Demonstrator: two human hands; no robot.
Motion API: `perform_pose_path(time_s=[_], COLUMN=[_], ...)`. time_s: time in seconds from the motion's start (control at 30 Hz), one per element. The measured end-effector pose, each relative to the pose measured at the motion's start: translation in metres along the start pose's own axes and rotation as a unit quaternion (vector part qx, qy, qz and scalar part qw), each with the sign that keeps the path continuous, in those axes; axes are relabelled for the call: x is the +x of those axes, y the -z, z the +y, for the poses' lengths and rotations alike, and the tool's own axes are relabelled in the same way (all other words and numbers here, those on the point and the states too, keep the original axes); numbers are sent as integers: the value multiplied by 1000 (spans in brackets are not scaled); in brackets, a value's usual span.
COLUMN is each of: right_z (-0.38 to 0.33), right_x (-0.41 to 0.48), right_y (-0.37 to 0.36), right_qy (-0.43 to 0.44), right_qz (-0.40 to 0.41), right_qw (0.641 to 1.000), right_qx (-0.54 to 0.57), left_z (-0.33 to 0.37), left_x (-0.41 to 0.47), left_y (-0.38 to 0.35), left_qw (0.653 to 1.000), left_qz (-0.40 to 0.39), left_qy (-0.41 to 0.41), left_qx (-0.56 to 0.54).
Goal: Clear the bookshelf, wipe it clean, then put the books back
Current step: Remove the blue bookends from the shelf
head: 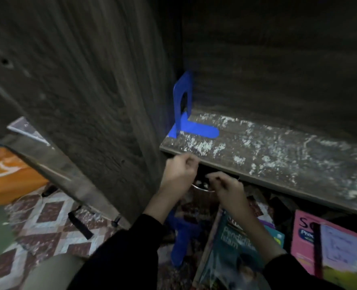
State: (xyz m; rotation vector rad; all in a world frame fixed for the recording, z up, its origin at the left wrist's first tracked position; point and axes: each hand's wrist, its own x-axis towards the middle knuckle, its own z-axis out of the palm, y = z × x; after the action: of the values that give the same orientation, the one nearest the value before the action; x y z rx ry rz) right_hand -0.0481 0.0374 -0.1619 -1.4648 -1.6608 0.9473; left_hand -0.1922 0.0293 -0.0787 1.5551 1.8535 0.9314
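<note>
blue l-shaped bookend, dusty wood-grain shelf; hands curled, hold unclear

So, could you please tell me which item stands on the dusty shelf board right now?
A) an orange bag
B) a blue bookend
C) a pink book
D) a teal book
B: the blue bookend stands upright in the left corner of the shelf board, while the teal book and the pink book lie below the board.
</note>
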Motion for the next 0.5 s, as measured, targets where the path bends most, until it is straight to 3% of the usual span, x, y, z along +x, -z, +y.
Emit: perform_pose_path(time_s=[0.1,0.17,0.37,0.5], right_z=[-20,-18,13,17], right_x=[15,16,4,7], right_y=[23,28,32,32], right_qy=[57,101,102,117], right_qz=[94,128,100,84], right_qw=[989,967,927,907], right_qx=[-99,-197,-345,-396], left_z=[47,63,65,58], left_x=[32,56,101,104], left_y=[32,44,45,40], left_qw=[978,962,987,986], left_qz=[139,181,38,59], left_qy=[-145,-171,-56,-47], left_qx=[57,107,146,147])
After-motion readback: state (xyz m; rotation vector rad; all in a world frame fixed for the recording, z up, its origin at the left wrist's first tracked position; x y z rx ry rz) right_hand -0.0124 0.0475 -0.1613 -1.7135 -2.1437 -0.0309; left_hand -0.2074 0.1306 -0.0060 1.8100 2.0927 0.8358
